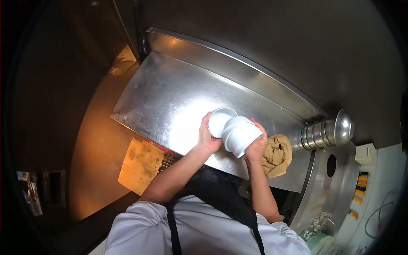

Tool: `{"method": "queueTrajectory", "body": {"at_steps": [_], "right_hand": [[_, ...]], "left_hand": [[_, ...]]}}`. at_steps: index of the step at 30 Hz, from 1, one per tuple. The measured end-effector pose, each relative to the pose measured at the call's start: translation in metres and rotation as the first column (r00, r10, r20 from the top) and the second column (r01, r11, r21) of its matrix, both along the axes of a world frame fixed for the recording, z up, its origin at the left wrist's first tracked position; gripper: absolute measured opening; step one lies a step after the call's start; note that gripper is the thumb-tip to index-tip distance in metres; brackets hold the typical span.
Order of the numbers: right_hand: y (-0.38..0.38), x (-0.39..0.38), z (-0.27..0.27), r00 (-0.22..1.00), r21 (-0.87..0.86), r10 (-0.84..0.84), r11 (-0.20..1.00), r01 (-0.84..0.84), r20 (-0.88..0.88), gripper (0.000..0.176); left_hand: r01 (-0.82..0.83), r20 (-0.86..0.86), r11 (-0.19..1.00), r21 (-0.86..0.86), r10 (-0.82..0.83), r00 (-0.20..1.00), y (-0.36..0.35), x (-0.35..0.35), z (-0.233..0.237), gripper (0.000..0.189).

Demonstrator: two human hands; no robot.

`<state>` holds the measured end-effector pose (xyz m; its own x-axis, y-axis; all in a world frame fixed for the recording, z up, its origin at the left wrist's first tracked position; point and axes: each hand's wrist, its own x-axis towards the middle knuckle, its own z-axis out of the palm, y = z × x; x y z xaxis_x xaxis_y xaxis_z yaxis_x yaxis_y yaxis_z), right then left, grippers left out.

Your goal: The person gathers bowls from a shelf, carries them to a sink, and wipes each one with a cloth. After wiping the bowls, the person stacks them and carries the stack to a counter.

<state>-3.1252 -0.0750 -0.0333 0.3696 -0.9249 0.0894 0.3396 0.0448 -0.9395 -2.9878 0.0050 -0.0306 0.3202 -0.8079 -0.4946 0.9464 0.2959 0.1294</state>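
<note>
Over the steel counter I hold white cups tipped on their sides. My left hand grips one white cup whose open mouth faces the camera. My right hand clasps a stack of white cups lying against that first cup. Both hands are close together, just above the counter's near edge.
A crumpled tan cloth lies on the counter right of my right hand. A stack of nested steel bowls lies on its side further right. A stained brown sheet sits below the counter's front edge. Orange-tipped items stand at the far right.
</note>
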Motion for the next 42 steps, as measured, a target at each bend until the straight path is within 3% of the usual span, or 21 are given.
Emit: {"method": "queueTrajectory", "body": {"at_steps": [4, 9, 16, 23, 26, 27, 29, 30, 31, 32, 33, 34, 35, 36, 37, 38, 39, 40, 41, 42], "right_hand": [[0.000, 0.002, 0.000, 0.946, 0.275, -0.322, 0.906, 0.322, -0.049, 0.022], [-0.036, -0.006, -0.033, 0.865, 0.184, -0.407, 0.864, 0.469, -0.292, 0.023], [-0.075, 0.024, -0.047, 0.789, 0.051, -0.475, 0.844, 0.533, -0.391, 0.036], [-0.081, 0.003, -0.036, 0.865, 0.045, -0.162, 0.977, 0.208, -0.475, 0.059], [-0.051, -0.018, -0.005, 0.817, -0.158, -0.299, 0.954, 0.254, -0.493, 0.055], [-0.042, -0.030, 0.009, 0.806, -0.202, -0.276, 0.959, 0.197, -0.524, 0.052], [-0.029, -0.068, 0.026, 0.773, -0.278, -0.235, 0.957, 0.080, -0.589, 0.048], [-0.026, -0.083, 0.022, 0.669, -0.395, -0.305, 0.919, 0.019, -0.678, 0.045], [-0.022, -0.099, 0.015, 0.551, -0.494, -0.384, 0.867, -0.060, -0.741, 0.043], [-0.018, -0.110, 0.007, 0.428, -0.573, -0.469, 0.805, -0.153, -0.773, 0.041], [-0.010, -0.117, -0.006, 0.317, -0.659, -0.587, 0.720, -0.215, -0.745, 0.038], [-0.005, -0.119, -0.015, 0.254, -0.608, -0.555, 0.756, -0.241, -0.792, 0.036], [0.001, -0.120, -0.024, 0.189, -0.553, -0.520, 0.790, -0.263, -0.833, 0.034], [0.005, -0.120, -0.030, 0.123, -0.495, -0.481, 0.822, -0.280, -0.868, 0.032], [0.002, -0.121, -0.036, 0.279, -0.491, -0.421, 0.830, -0.266, -0.863, 0.027], [-0.003, -0.122, -0.040, 0.472, -0.450, -0.338, 0.881, -0.144, -0.814, 0.026], [-0.004, -0.114, -0.029, 0.650, -0.374, -0.264, 0.927, -0.034, -0.713, 0.025], [-0.004, -0.107, -0.016, 0.800, -0.273, -0.205, 0.961, 0.054, -0.563, 0.025], [-0.004, -0.103, -0.002, 0.909, -0.140, -0.120, 0.988, 0.068, -0.400, 0.023], [-0.007, -0.102, 0.000, 0.919, -0.102, -0.091, 0.993, 0.055, -0.385, 0.022]], "left_hand": [[0.143, -0.037, 0.972, 0.187, -0.138, 0.990, 0.012, 0.024, 0.020, 0.057], [0.289, -0.066, 0.945, 0.156, -0.282, 0.957, 0.010, 0.048, 0.006, 0.063], [0.248, -0.118, 0.963, 0.109, -0.235, 0.965, -0.018, 0.030, 0.005, 0.067], [0.235, -0.111, 0.958, 0.164, -0.218, 0.970, -0.009, 0.030, 0.017, 0.071], [0.203, -0.093, 0.967, 0.156, -0.191, 0.977, -0.005, 0.030, -0.003, 0.073], [0.186, -0.079, 0.972, 0.144, -0.176, 0.981, -0.002, 0.032, -0.013, 0.075], [0.176, -0.273, 0.971, 0.164, -0.126, 0.954, 0.015, 0.037, -0.014, 0.075], [0.175, -0.365, 0.969, 0.175, -0.101, 0.926, 0.022, 0.036, -0.008, 0.075], [0.167, -0.271, 0.919, 0.358, -0.069, 0.960, 0.032, 0.026, 0.030, 0.072], [0.105, -0.004, 0.911, 0.398, -0.112, 0.994, 0.039, 0.017, 0.023, 0.070], [0.037, 0.263, 0.907, 0.419, -0.161, 0.951, 0.051, 0.005, 0.012, 0.068], [-0.032, 0.509, 0.908, 0.418, -0.206, 0.836, 0.061, -0.005, 0.008, 0.067], [-0.210, 0.805, 0.917, 0.339, -0.167, 0.570, 0.062, -0.018, 0.003, 0.059], [-0.278, 0.961, 0.926, 0.253, -0.209, 0.179, 0.061, -0.018, 0.001, 0.056], [-0.305, 0.944, 0.942, 0.142, -0.222, -0.244, 0.056, -0.015, -0.002, 0.053], [-0.284, 0.755, 0.958, 0.027, -0.206, -0.623, 0.050, -0.011, -0.005, 0.050], [-0.283, 0.697, 0.959, 0.015, -0.213, -0.685, 0.033, -0.012, 0.006, 0.047], [-0.380, 0.614, 0.922, 0.074, -0.343, -0.711, 0.018, -0.017, 0.003, 0.042], [-0.442, 0.476, 0.887, 0.135, -0.449, -0.756, 0.004, -0.015, -0.006, 0.041], [-0.509, 0.323, 0.842, 0.179, -0.539, -0.778, -0.006, -0.012, -0.018, 0.041]]}}
